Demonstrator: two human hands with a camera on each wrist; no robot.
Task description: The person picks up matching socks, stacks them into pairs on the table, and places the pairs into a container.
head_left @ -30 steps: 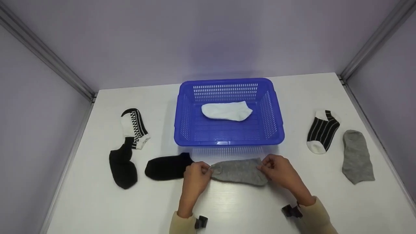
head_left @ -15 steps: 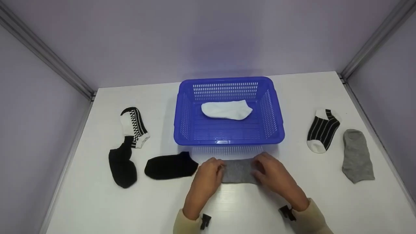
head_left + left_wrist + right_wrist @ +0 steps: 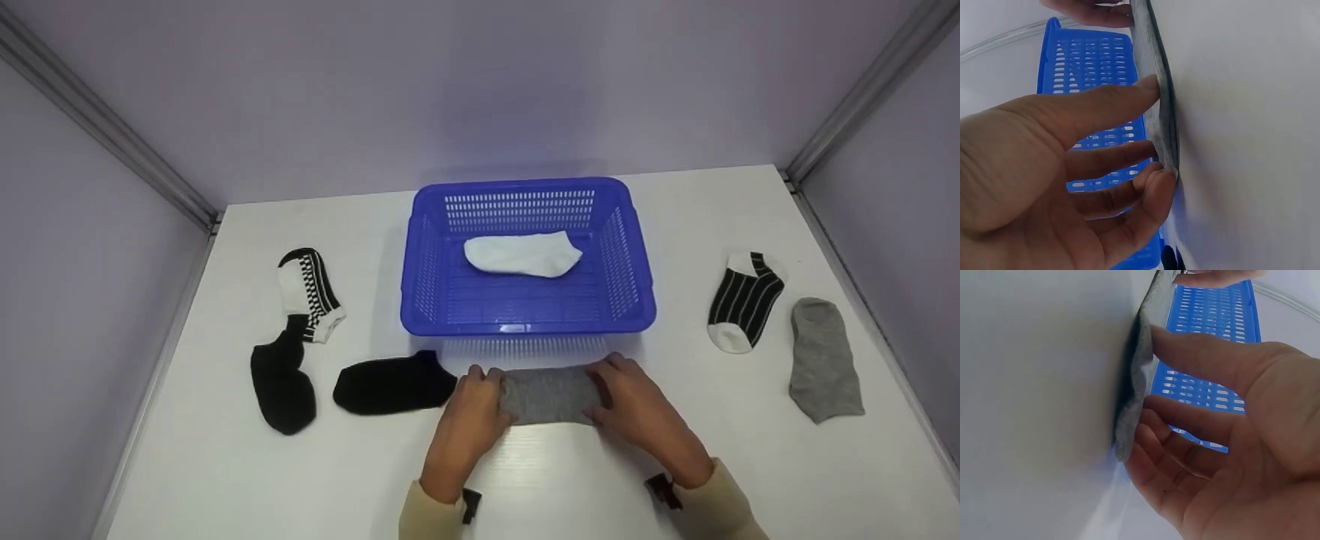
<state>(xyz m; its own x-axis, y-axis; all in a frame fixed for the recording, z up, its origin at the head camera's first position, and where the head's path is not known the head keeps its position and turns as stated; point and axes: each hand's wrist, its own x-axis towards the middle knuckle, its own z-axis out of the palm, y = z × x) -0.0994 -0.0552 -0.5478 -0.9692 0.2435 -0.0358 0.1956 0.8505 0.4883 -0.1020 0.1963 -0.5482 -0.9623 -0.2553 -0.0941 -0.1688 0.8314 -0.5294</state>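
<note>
A grey ankle sock (image 3: 553, 396) lies flat on the white table in front of the basket. My left hand (image 3: 466, 420) holds its left end, thumb at the near edge and fingers at the far edge. On the right end, my right hand (image 3: 637, 401) holds the sock in the same way. In the left wrist view, the thumb and bent fingertips touch the thin grey fabric (image 3: 1158, 126). The right wrist view shows a wavy sock edge (image 3: 1139, 377) against the thumb and curled fingers. Both ends of the sock are partly hidden by the hands.
A blue basket (image 3: 529, 328) with a white sock (image 3: 525, 255) inside stands behind the hands. To the left lie black socks (image 3: 394, 384) (image 3: 283, 386) and a checkered sock (image 3: 307, 289). A striped sock (image 3: 746, 304) and another grey sock (image 3: 825, 364) lie right.
My left hand has moved right, off the black sock's end, and both hands have shifted from pinching the grey sock's tips to holding it across its width. The sock lies slightly shorter between them.
</note>
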